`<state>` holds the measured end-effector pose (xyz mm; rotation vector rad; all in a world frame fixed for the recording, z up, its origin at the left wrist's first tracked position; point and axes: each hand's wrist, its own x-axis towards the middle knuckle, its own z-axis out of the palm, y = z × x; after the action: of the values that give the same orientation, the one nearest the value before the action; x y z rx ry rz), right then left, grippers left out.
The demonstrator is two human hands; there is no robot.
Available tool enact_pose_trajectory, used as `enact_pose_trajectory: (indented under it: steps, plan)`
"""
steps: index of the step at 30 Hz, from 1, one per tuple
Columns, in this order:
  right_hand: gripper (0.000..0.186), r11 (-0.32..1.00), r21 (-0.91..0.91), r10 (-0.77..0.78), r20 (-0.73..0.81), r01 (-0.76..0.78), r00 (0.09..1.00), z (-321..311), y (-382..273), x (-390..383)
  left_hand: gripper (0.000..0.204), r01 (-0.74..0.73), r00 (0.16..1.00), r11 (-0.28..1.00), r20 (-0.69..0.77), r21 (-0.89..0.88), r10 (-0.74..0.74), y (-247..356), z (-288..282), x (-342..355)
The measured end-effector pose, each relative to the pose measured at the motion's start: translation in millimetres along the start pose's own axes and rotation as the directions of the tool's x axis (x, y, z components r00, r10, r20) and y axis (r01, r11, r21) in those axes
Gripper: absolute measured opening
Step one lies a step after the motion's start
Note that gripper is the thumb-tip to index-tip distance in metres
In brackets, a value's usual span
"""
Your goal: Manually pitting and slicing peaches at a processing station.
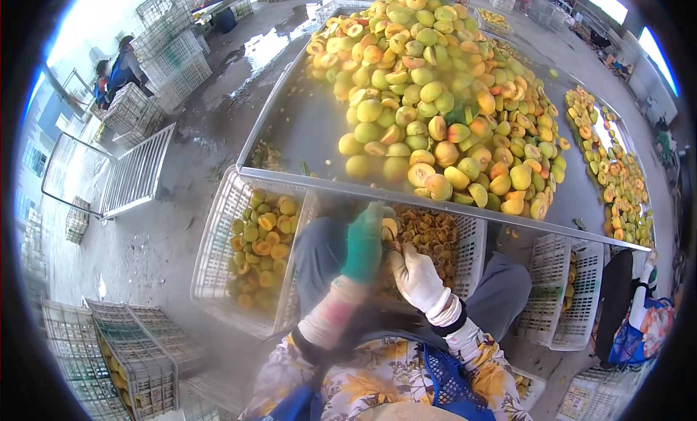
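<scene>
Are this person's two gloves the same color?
No, the left glove is green, while the right glove is whitish.

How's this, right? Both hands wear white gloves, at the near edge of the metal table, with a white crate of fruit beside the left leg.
No: the head view shows the left hand in a green glove. The right hand wears white; both are at the near edge of the metal table, a white crate of fruit beside the left leg.

L hand [363, 241], R hand [419, 277] at fruit pc [390, 228], nr fruit-heaped metal tbl [290, 141]
</scene>
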<state>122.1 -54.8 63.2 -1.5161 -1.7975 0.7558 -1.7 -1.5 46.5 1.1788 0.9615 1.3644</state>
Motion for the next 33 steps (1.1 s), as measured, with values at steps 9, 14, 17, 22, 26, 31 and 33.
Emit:
enact_pose_trajectory:
  steps: [9, 14, 17, 22, 26, 31, 33]
  plan:
    - [0.015, 0.991, 0.125, -0.051, 0.016, 0.049, 0.999, 14.3, 19.6, -0.8, 0.032, -0.037, 0.997, 0.989, -0.06, 0.145, 0.046, -39.1, -10.5, -4.1]
    - [0.018, 0.996, 0.075, -0.039, -0.072, 0.044, 0.997, 22.6, 22.9, -2.1, 0.034, 0.187, 0.947, 0.931, -0.193, -0.314, -0.256, -1.9, 15.5, -8.7]
    - [0.02, 0.996, -0.003, -0.088, -0.013, 0.088, 0.996, 14.6, 17.5, 1.2, 0.036, 0.25, 0.936, 0.958, -0.218, -0.144, -0.277, -9.0, 13.7, -5.1]
    - [0.027, 0.991, 0.085, -0.114, 0.164, 0.102, 0.98, 8.7, 29.9, -0.1, 0.041, 0.26, 0.965, 0.946, -0.022, 0.192, -0.26, -34.4, -10.3, -1.8]
    - [0.049, 0.794, 0.357, 0.317, 0.446, -0.492, 0.837, -4.0, 12.0, -9.2, 0.04, 0.28, 0.954, 0.96, 0.112, 0.006, -0.279, -12.5, -11.2, -5.7]
    - [0.049, 0.66, 0.455, 0.335, 0.534, -0.598, 0.776, -3.1, 9.9, -14.3, 0.031, 0.199, 0.978, 0.97, 0.095, -0.14, -0.187, -36.9, -5.0, -16.5]
    - [0.048, 0.642, 0.411, 0.35, 0.594, -0.647, 0.724, -8.4, 17.9, -12.7, 0.031, 0.298, 0.934, 0.948, 0.241, -0.11, -0.265, -43.0, -6.7, -10.0]
